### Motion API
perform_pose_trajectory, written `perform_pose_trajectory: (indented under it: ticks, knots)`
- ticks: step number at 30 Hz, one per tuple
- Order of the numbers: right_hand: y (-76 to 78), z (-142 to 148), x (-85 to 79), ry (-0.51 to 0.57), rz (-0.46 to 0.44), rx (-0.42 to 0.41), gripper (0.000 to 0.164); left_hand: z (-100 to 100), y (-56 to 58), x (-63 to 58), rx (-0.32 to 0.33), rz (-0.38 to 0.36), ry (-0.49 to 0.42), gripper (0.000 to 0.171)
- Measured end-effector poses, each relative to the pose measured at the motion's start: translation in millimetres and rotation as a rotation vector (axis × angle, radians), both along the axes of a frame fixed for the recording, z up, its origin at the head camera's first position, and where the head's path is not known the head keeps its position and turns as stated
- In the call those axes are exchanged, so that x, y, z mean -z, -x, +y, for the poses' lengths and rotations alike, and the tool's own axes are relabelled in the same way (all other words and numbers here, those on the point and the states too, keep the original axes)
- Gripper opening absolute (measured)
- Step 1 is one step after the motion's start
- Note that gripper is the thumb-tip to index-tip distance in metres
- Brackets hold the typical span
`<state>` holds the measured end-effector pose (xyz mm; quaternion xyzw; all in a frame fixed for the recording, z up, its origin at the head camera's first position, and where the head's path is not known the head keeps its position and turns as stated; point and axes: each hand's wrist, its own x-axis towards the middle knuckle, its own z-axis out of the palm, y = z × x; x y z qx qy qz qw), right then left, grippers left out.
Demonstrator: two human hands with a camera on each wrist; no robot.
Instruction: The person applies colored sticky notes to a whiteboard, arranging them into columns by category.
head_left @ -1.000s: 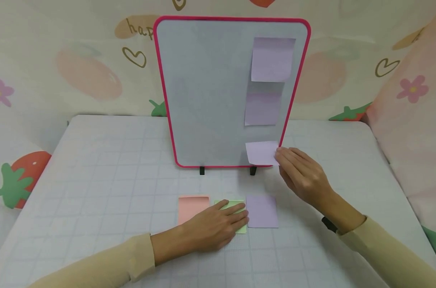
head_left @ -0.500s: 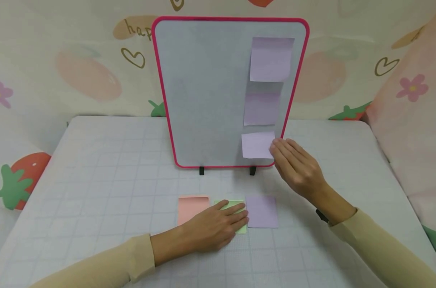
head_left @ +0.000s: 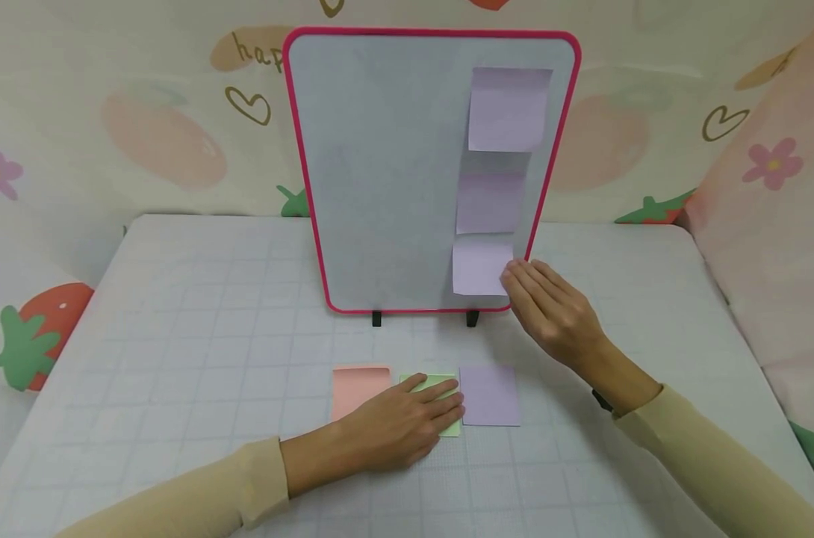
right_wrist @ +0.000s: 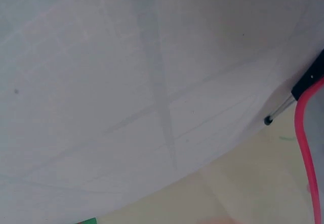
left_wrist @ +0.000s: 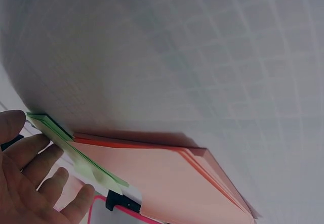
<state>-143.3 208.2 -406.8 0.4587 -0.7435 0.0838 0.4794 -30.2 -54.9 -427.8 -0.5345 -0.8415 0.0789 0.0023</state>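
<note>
A purple sticky note (head_left: 481, 267) lies against the lower right of a pink-framed whiteboard (head_left: 380, 172). My right hand (head_left: 558, 314) pinches its right edge with the fingertips; the thumb is hidden. Above it on the board are a middle purple note (head_left: 491, 203) and a top purple note (head_left: 509, 110). My left hand (head_left: 400, 422) rests on a green sticky-note pad (head_left: 450, 427) with fingers spread and covers much of it. To its left sits a pink sticky-note pad (head_left: 360, 388), and to its right a purple pad (head_left: 490, 396).
The whiteboard stands upright on black feet (head_left: 472, 319) toward the back of a table with a white grid cloth (head_left: 199, 336). A patterned cloth (head_left: 165, 142) hangs behind the table. In the right wrist view, a stand leg (right_wrist: 281, 110) reaches out behind the board.
My right hand has moved up and slightly left, bringing the lowest purple note up beneath the middle one and flatter against the board. The left hand has stayed on the green pad.
</note>
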Motion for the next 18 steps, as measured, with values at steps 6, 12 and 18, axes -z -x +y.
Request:
perform_pose_trajectory:
  ticks: [6, 12, 18]
  knots:
    - [2.2, -1.7, 2.5, -0.022, -0.016, -0.007, 0.022, -0.3, -0.1, -0.8, -0.001, 0.002, -0.001, 0.047]
    - [2.8, -1.4, 4.7, -0.047, -0.014, -0.005, 0.022, -0.5, -0.3, -2.2, 0.002, 0.009, 0.0, 0.047]
    - [2.6, 0.7, 6.3, -0.067, -0.011, 0.002, 0.022, -0.9, -0.6, -3.2, -0.001, 0.007, 0.006, 0.047]
